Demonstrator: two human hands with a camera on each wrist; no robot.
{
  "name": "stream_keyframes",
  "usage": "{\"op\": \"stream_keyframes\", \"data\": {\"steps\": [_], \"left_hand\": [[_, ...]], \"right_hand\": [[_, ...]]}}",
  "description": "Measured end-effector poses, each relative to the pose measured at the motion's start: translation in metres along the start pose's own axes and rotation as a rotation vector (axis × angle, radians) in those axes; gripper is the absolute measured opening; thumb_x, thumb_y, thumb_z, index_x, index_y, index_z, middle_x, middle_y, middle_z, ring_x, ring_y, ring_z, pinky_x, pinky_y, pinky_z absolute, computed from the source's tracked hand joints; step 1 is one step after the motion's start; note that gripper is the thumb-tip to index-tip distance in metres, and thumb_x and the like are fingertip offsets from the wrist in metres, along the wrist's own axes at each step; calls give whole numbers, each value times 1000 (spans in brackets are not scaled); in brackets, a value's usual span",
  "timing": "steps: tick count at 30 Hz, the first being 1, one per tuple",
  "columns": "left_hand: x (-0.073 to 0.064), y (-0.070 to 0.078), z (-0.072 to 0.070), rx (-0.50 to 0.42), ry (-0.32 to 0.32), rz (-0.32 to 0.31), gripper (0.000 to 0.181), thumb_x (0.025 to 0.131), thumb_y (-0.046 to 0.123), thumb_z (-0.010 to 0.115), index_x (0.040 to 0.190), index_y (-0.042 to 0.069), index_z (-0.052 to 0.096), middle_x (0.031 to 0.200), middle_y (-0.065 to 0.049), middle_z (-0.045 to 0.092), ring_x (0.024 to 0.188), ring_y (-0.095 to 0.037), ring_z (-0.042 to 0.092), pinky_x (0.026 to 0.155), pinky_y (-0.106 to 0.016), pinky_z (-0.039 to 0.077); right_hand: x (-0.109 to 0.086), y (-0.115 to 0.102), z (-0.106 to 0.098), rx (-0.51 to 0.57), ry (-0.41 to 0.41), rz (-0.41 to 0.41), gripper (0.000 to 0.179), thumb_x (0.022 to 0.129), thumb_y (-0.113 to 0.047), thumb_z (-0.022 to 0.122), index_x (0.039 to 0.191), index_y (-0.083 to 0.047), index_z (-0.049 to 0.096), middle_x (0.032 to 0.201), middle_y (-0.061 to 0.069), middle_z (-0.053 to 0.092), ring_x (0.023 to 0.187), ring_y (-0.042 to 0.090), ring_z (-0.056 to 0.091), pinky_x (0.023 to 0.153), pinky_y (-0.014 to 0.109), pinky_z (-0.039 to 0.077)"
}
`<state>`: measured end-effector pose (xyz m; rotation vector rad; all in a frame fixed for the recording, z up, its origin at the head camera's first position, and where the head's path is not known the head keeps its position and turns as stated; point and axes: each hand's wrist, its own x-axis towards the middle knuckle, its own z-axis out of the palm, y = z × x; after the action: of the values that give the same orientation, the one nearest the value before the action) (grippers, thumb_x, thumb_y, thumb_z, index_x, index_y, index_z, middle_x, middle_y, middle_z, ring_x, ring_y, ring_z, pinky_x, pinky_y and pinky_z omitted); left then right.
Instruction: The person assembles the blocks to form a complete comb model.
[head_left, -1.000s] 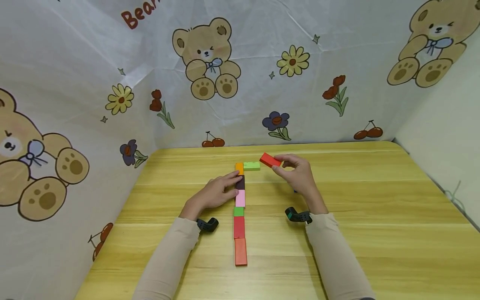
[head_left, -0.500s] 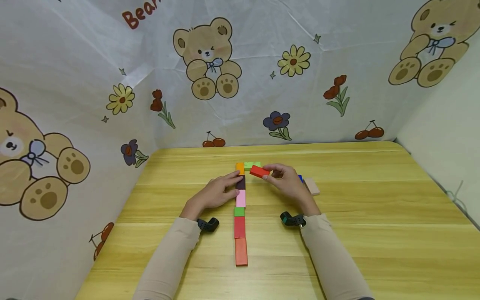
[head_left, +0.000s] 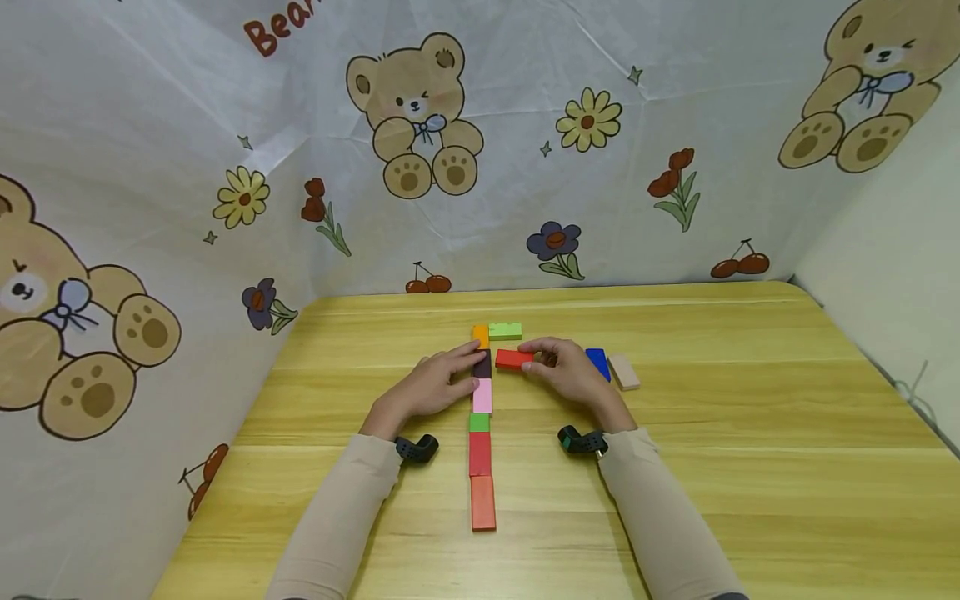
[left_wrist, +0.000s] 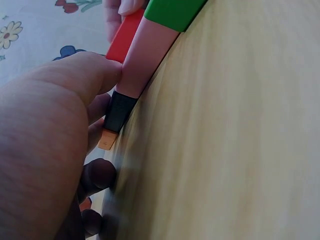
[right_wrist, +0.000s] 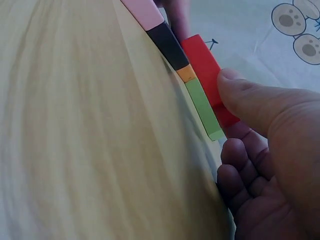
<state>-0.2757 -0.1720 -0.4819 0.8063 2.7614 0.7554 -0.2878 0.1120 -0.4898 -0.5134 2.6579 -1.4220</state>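
My right hand (head_left: 566, 367) pinches a red block (head_left: 512, 359) between thumb and fingers, just right of a black block (head_left: 483, 364) in the head view. In the right wrist view the thumb lies along the red block (right_wrist: 207, 75). My left hand (head_left: 431, 382) rests against the row from its left side, fingertips at the black block and the thumb touching the pink block (left_wrist: 147, 52). An orange block (head_left: 481, 336) forms the far end of this row, with a light green block (head_left: 506, 332) extending rightward from it.
Nearer me the row continues with a green block (head_left: 479, 422), a crimson block (head_left: 480, 453) and an orange-red block (head_left: 483, 503). Beyond the right hand lie a blue block (head_left: 597, 363) and a tan block (head_left: 624, 372). A bear-print cloth (head_left: 495, 242) hangs behind the table (head_left: 750, 467).
My right hand has moved left and toward me, bringing the red block beside the black one and turning it level. The blue and tan blocks have come into view. The left hand stays put.
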Motion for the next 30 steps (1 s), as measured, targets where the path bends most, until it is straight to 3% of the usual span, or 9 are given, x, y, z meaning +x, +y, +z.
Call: {"op": "stream_keyframes", "data": {"steps": [30], "left_hand": [[0,3,-1,9,-13,-15,55,103,45,52,155,34,38,167,13,23,152,-25,29,121,-59,23]], "right_hand": [[0,-7,9,-95,-57,-25,34,95,-23,71,129,-17,69,99,3,61,87,20,52,74,32,43]]}}
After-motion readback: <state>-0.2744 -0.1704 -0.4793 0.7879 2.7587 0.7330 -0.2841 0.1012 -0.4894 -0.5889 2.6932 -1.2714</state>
